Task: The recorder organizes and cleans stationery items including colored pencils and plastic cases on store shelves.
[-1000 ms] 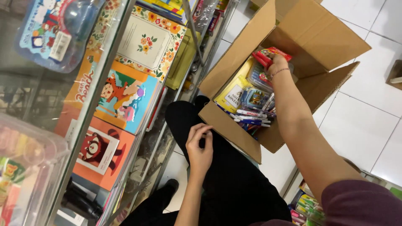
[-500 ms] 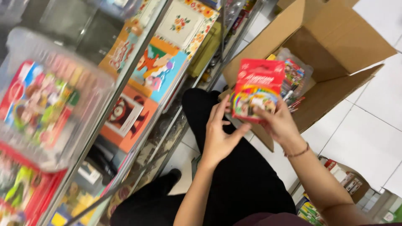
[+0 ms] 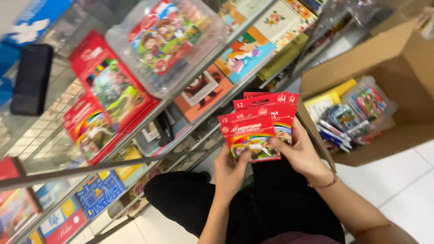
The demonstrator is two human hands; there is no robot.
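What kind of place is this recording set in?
Probably a stationery or school-supply shop. Glass shelves carry colourful boxed sets, both hands fan several identical red packs, and an open cardboard box holds more packaged stock.

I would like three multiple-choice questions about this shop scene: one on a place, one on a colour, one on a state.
1. Where is the open brown cardboard box?
A. To the right of the hands, on the white tiled floor
B. On the top glass shelf
C. On the person's lap

2. What is the main colour of the flat card packs fanned in the hands?
A. Blue
B. Red
C. Green

3. How are the packs held?
A. By the left hand and the right hand together
B. By one hand only
C. They lie loose on the floor

Answers: 1 A, the box stands right of the hands with its flaps open. 2 B, the fronts are red with a rainbow picture. 3 A, fingers of both hands grip the fan.
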